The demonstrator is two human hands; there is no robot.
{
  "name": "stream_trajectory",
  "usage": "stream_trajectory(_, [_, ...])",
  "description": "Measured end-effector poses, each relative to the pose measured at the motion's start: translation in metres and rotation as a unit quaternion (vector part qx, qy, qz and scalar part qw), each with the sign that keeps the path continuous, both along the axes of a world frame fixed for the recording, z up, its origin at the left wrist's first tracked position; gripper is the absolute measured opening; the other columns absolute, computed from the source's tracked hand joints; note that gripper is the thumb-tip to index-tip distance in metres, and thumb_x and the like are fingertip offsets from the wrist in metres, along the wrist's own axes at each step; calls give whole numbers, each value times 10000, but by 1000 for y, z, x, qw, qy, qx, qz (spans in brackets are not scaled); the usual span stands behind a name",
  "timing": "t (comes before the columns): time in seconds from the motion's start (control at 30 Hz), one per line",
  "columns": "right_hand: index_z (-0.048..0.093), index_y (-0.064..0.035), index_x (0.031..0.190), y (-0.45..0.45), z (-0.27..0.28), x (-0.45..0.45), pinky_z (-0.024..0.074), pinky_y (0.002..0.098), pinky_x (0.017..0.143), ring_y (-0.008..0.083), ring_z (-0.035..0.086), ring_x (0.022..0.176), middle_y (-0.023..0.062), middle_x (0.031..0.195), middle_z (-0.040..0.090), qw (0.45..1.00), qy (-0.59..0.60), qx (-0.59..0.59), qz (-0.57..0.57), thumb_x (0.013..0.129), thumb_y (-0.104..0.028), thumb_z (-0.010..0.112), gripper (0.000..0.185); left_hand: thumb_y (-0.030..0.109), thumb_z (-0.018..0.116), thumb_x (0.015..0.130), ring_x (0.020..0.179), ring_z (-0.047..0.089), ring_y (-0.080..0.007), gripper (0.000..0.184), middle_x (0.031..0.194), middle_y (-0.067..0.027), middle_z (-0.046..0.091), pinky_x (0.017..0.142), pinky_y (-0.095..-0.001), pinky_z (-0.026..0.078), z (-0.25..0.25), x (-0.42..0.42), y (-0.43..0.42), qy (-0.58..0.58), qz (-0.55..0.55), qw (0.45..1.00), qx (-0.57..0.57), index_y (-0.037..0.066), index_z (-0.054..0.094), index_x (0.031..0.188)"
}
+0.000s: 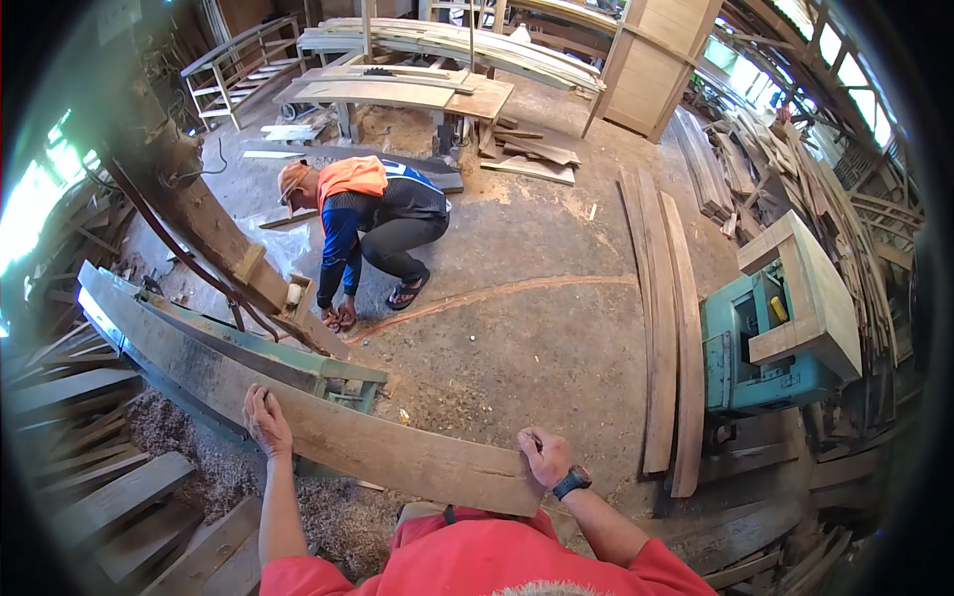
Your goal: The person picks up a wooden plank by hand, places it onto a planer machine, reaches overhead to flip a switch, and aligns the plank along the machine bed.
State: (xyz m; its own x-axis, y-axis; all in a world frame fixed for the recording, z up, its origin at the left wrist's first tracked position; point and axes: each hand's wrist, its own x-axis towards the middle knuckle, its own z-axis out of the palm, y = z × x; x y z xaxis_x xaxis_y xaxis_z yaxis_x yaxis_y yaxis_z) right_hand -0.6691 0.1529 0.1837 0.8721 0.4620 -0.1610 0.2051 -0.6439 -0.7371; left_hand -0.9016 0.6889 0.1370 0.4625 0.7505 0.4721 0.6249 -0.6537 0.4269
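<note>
A long wooden plank (397, 443) stretches across in front of me, its far-left end over a green metal machine (343, 370). My left hand (266, 421) holds the near edge of the plank, fingers on its upper face. At the plank's right end, my right hand (545, 457) is closed around the corner, with a dark watch (572, 482) on the wrist. The undersides of both grips are hidden. The plank's near right end is close to my red shirt (477, 556).
A co-worker (373, 214) crouches beyond the machine, hands near the floor beside a wooden post (214, 233). An orange line of dust or cord (497, 290) crosses the floor. Long boards (658, 328) lie to the right, beside a teal machine (760, 338). Wood shavings (214, 467) cover the lower left.
</note>
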Motion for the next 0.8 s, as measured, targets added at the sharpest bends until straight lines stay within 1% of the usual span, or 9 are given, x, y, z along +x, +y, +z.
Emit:
stream_trajectory(0.2, [796,-35,1166,0,-2,1,617,398,817,320,814,907,179,969,824,1000,-13,16,-8,1065,-397,667,397,197,625,1082,1316,626,-409,245,1449,-164,679,1119,-515,477,0,3,0,0,10,1000,-3,50,721,1254])
stream_trajectory(0.27, [797,-48,1178,-1,-2,1,628,460,830,377,804,929,211,992,813,1000,-7,8,-6,1060,-469,671,454,199,624,1083,1331,615,-412,261,1473,-168,660,1124,-520,471,4,4,-3,18,12,1000,-13,55,701,1287])
stream_trajectory(0.33, [797,-50,1177,0,0,-1,628,459,830,377,804,927,210,991,813,1000,-10,10,-6,1056,-471,676,455,202,623,1083,1347,604,-415,282,1498,-172,642,1130,-524,465,6,6,-6,29,18,999,-18,60,681,1320])
stream_trajectory(0.4, [798,-52,1176,-2,1,1,627,459,830,377,803,924,210,989,814,1000,-14,20,-3,1051,-473,680,455,239,634,1082,1421,544,-418,380,1586,-180,568,1178,-559,424,-7,5,-2,84,30,996,-17,72,599,1422])
stream_trajectory(0.43, [799,-54,1177,-3,-2,2,627,458,830,377,803,926,207,993,814,1000,-17,18,2,1048,-473,684,453,239,634,1082,1421,544,-418,380,1586,-180,568,1178,-559,424,-12,11,-6,81,35,996,-8,72,599,1422])
stream_trajectory(0.5, [799,-57,1179,-3,-6,1,627,456,831,376,802,929,204,996,815,999,-17,27,11,1045,-472,688,450,309,635,1090,1503,467,-419,491,1660,-182,495,1230,-596,372,-20,23,-19,162,90,982,22,73,524,1506])
stream_trajectory(0.6, [804,-54,1164,-2,-4,3,618,422,794,330,802,874,185,943,812,999,-10,39,15,1049,-418,688,400,368,626,1098,1551,418,-415,556,1693,-184,460,1263,-614,331,-16,38,-33,145,112,983,-1,59,491,1541])
stream_trajectory(0.67, [806,-55,1155,-4,-4,2,616,429,783,328,796,854,182,926,807,1000,-10,22,9,1044,-414,695,391,379,603,1114,1558,416,-417,540,1686,-191,471,1268,-596,335,-17,40,-36,150,128,980,-3,50,514,1533])
stream_trajectory(0.8, [805,-55,1151,-7,-12,3,613,431,771,326,794,839,176,914,806,998,-26,53,13,1038,-407,703,385,361,589,1122,1494,489,-424,471,1613,-219,549,1235,-557,393,-14,36,-26,133,110,985,16,42,571,1469])
